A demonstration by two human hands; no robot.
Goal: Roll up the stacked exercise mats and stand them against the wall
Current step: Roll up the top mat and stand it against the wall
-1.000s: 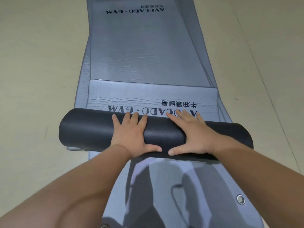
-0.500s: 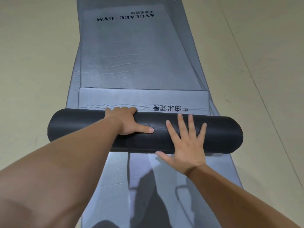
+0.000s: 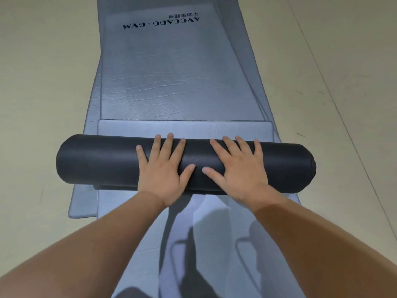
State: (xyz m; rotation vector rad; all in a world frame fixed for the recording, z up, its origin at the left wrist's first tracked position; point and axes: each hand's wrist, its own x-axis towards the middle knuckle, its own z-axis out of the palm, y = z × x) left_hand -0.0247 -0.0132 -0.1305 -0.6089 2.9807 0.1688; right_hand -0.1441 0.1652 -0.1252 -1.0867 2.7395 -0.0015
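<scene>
My fingers (image 3: 169, 145), straight, press the rolled mat (image 3: 96, 162), gripping nothing; axis nine-to-three o'clock, unrolled strip (image 3: 184, 127) at twelve o'clock.

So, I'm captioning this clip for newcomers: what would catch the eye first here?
The black rolled mat lies crosswise mid-frame, with the left hand and right hand pressed flat on top, side by side. Beyond it, grey mats stretch away on the floor, the top one bearing AVOCADO lettering.
</scene>
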